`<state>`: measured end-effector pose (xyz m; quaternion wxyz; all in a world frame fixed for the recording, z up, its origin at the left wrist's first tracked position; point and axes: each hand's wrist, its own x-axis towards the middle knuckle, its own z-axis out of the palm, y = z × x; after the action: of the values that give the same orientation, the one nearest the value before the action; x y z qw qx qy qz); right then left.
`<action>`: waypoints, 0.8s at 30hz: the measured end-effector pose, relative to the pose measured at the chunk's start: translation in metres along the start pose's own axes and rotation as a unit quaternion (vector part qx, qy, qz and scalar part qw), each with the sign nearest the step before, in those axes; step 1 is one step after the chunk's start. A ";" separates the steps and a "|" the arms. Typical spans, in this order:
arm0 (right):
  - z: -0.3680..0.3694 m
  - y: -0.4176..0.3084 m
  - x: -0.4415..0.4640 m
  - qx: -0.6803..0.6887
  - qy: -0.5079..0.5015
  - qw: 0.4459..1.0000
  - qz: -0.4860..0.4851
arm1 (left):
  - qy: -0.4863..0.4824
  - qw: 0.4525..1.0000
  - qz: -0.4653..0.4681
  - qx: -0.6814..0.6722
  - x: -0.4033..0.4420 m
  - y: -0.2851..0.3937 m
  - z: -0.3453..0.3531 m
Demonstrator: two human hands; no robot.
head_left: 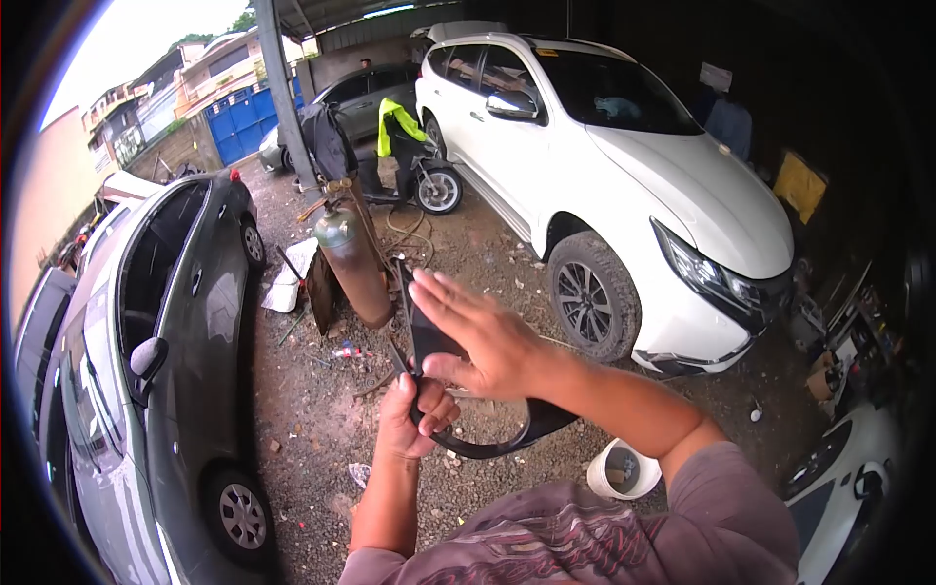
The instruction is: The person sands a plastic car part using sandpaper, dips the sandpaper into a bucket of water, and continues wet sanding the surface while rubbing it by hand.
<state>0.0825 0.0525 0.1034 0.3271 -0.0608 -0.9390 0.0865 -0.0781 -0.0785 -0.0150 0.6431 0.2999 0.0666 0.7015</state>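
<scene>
A black plastic trim piece (pixel 432 336) is raised in front of my chest, with a tall flat end and a curved loop that reaches right under my right forearm. My left hand (pixel 414 417) is closed around its lower left part, thumb on top. Lying along the upper flat part, my right hand (pixel 483 341) has its fingers stretched out and its thumb held apart. It touches or nearly touches the surface; I cannot tell which. My right forearm hides some of the loop.
A rusty gas cylinder (pixel 356 268) stands ahead on gravel. A white SUV (pixel 604 175) is on the right and a grey car (pixel 175 322) on the left. A white bucket (pixel 624 469) sits by my right elbow. Farther back is a motorcycle (pixel 437 187).
</scene>
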 end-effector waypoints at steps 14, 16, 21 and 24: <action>-0.001 -0.012 -0.017 -0.055 -0.015 0.998 0.017 | 0.107 0.991 -0.012 0.076 0.009 0.001 0.038; 0.001 -0.023 -0.024 -0.095 -0.033 0.995 -0.017 | 0.178 0.980 0.028 0.083 0.013 0.007 0.038; 0.004 0.005 0.006 -0.083 0.000 0.996 0.023 | 0.127 0.990 -0.020 0.054 0.011 -0.016 0.032; 0.010 -0.031 -0.034 -0.150 -0.066 0.986 -0.011 | 0.184 0.982 -0.005 0.031 0.014 -0.003 0.030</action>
<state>0.1004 0.0157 0.0813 0.2527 -0.0928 -0.9615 -0.0555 -0.0606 -0.0738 0.0127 0.6138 0.1848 0.2069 0.7391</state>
